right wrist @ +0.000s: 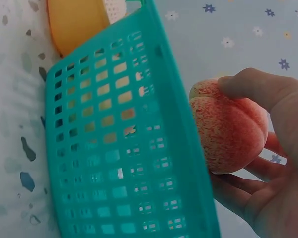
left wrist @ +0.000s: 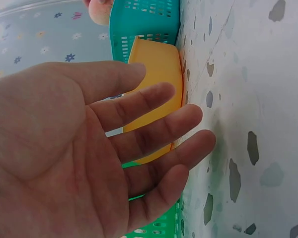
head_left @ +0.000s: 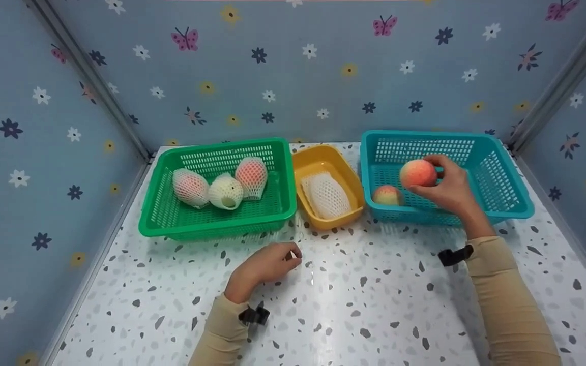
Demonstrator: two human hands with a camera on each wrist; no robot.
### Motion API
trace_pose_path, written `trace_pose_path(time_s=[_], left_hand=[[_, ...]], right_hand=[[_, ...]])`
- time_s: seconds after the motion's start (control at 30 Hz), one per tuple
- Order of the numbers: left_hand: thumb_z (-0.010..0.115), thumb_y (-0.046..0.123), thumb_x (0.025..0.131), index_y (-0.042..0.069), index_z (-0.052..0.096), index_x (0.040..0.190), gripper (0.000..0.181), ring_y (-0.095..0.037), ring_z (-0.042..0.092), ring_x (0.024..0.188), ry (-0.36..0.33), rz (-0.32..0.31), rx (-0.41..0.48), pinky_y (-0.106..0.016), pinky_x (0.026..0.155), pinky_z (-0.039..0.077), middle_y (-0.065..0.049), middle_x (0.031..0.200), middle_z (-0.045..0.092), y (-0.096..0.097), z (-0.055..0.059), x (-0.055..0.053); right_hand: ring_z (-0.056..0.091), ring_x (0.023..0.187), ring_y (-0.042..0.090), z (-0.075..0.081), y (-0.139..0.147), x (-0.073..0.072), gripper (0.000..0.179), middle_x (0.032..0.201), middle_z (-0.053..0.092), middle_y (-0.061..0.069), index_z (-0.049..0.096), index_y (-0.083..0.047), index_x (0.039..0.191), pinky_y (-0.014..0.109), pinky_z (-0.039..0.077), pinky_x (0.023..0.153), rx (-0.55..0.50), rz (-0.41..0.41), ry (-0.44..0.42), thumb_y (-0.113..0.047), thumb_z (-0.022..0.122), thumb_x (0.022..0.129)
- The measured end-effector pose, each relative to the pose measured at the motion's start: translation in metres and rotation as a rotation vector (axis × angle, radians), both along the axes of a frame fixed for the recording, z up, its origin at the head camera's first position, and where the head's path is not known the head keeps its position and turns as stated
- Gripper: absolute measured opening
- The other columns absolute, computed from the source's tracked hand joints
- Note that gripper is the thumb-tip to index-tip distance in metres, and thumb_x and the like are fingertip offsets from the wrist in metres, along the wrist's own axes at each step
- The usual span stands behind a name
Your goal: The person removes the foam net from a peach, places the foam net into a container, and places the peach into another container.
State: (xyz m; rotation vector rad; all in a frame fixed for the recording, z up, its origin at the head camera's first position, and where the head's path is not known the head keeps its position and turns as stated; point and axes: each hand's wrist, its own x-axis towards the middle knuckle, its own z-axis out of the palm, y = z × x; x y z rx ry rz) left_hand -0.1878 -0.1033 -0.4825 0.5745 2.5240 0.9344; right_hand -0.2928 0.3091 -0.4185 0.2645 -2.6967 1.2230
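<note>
My right hand (head_left: 448, 185) grips a pink and yellow peach (head_left: 418, 174) over the blue basket (head_left: 514, 201). In the right wrist view, thumb and fingers curve round that peach (right wrist: 228, 129) above the basket's rim. A second peach (head_left: 387, 195) lies inside the blue basket at its left. My left hand (head_left: 267, 264) is over the table in front of the green basket (head_left: 216, 225), holding nothing. Its fingers are loosely bent in the left wrist view. Nearest to it is the yellow tray (head_left: 326, 224), with white foam net sleeves (head_left: 326, 194) lying inside.
In the green basket sit three fruits in white foam nets: a pinkish one (head_left: 190, 188) at left, a pale one (head_left: 226, 191) in the middle and a reddish one (head_left: 252, 176) at right. Flower-patterned panels (head_left: 283, 76) wall the speckled table (head_left: 333, 295) at back and sides.
</note>
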Motion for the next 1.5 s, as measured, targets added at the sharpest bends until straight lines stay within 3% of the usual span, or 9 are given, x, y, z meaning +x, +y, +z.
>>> trace_pose_path(time_s=[0.5,0.93,1.5], left_hand=[[0.053,0.024,0.101,0.009,0.064,0.112,0.021,-0.015,0.053,0.060,-0.031,0.001,-0.007,-0.036,0.060,0.045,0.000,0.085,0.059,0.003,0.000,0.001],[0.054,0.025,0.100,0.013,0.063,0.110,0.018,-0.016,0.053,0.054,-0.056,0.014,-0.014,-0.035,0.054,0.045,0.000,0.080,0.059,0.003,-0.001,0.001],[0.054,0.025,0.100,0.011,0.064,0.111,0.021,-0.014,0.053,0.057,-0.036,0.000,-0.036,-0.035,0.058,0.044,0.001,0.078,0.058,0.006,-0.002,0.001]], right_hand=[[0.048,0.113,0.040,-0.019,0.019,-0.016,0.073,0.135,0.043,0.024,0.041,0.000,0.133,0.058,0.043,0.087,0.033,0.022,-0.164,-0.028,0.082,0.080],[0.050,0.107,0.040,-0.020,0.020,-0.022,0.073,0.130,0.044,0.024,0.040,-0.001,0.133,0.054,0.046,0.082,0.080,0.061,-0.279,-0.028,0.082,0.079],[0.053,0.104,0.039,-0.025,0.019,-0.021,0.069,0.123,0.050,0.027,0.043,0.002,0.130,0.053,0.047,0.078,0.202,0.113,-0.299,-0.028,0.080,0.080]])
